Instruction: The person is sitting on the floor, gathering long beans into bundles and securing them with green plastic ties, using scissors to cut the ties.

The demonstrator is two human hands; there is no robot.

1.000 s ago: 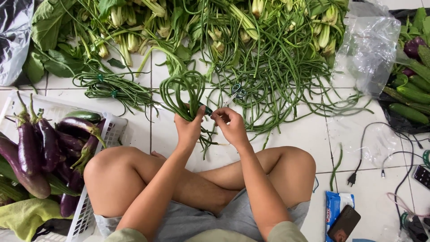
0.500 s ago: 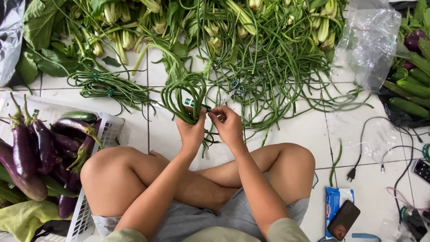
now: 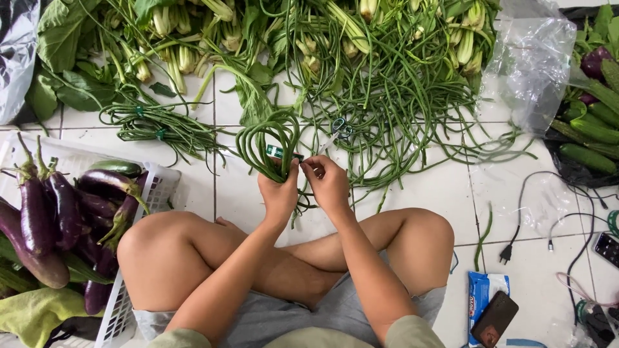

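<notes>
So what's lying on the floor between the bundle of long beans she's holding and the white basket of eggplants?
In the head view, only bare white tile separates the folded bean bundle from the basket; tied beans lie farther back.

Bare arms and legs — grey shorts, pale olive short sleeves at the shoulders.

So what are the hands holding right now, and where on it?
The left hand grips a folded bundle of long beans at its gathered lower end; the right hand pinches the green tape around it.
</notes>
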